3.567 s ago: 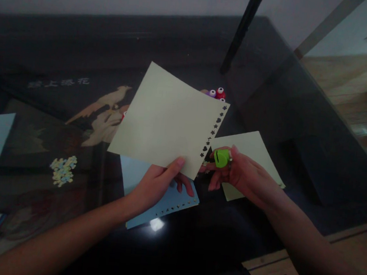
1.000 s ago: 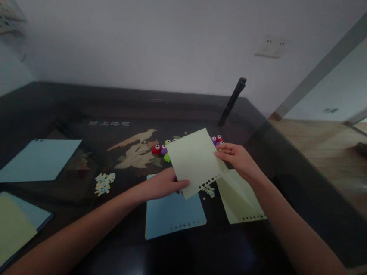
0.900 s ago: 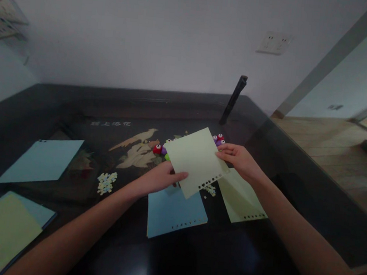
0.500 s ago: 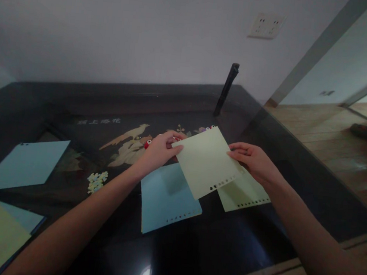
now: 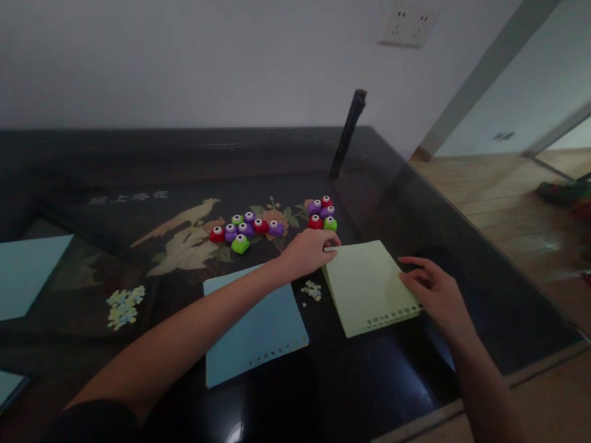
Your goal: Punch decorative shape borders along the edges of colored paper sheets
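Observation:
My left hand (image 5: 310, 252) pinches the upper left corner of a pale yellow-green sheet of paper (image 5: 370, 284), which lies over another sheet of the same colour. Small punched shapes run along its near edge. At the sheet's right edge is my right hand (image 5: 432, 290), thumb and forefinger apart, the thumb by the paper. Beneath my left forearm rests a stack of paper with a blue sheet (image 5: 258, 336) on top, also punched along its near edge. Between the two stacks sits a little heap of paper cutouts (image 5: 312, 291).
Several small red, purple and green punches with eye-like tops (image 5: 242, 229) stand beyond my left hand. Another pile of paper cutouts (image 5: 124, 306) and a blue sheet (image 5: 8, 277) lie to the left. A dark upright post (image 5: 348, 132) rises at the back of the black table (image 5: 266, 421).
The pale sheet, held raised over the gap between the stacks before, has come down to the right onto the other pale paper. The right hand's fingers have parted. The view has shifted slightly.

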Demonstrator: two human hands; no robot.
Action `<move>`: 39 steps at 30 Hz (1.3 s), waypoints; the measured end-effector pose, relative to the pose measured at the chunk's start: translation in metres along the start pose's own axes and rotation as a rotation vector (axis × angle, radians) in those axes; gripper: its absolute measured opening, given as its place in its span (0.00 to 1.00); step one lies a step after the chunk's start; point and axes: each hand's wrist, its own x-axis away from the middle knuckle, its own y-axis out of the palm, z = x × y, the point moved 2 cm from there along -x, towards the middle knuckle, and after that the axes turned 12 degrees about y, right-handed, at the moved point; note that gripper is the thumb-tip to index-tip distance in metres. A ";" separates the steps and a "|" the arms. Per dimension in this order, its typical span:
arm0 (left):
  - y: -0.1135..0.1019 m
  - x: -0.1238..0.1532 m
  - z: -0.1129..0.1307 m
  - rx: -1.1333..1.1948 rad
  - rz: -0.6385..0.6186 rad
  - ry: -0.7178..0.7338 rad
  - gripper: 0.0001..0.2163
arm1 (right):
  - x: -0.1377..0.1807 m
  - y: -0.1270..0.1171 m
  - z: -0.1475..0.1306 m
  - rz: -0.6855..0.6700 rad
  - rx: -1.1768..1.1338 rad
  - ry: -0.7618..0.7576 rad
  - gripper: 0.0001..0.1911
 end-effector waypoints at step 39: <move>0.014 0.010 -0.005 -0.154 -0.097 0.035 0.09 | 0.008 0.011 0.000 0.154 0.324 -0.133 0.11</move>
